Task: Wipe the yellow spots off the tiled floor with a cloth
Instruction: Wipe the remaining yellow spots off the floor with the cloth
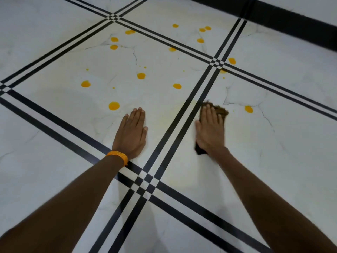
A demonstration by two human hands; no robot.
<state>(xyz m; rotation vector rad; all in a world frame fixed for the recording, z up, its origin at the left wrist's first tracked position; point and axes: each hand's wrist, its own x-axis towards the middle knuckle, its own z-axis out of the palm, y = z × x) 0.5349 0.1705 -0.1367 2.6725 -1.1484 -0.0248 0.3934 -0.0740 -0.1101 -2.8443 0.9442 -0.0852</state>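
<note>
Several yellow spots dot the white marble-look tiled floor (54,125); the nearest ones are a spot (114,105) just ahead of my left hand and a spot (248,109) to the right of the cloth. My right hand (210,130) lies flat on a dark brown cloth (221,110), pressing it to the floor beside a black double stripe. The cloth shows past the fingertips and at the wrist. My left hand (132,133), with an orange wristband, rests palm down on the bare tile, fingers together, holding nothing. A faint yellowish smear (182,110) lies between the hands.
Black double stripes (189,114) cross the floor in a grid. A black skirting band (291,17) runs along the wall at the top right. More yellow spots (200,40) spread across the far tiles.
</note>
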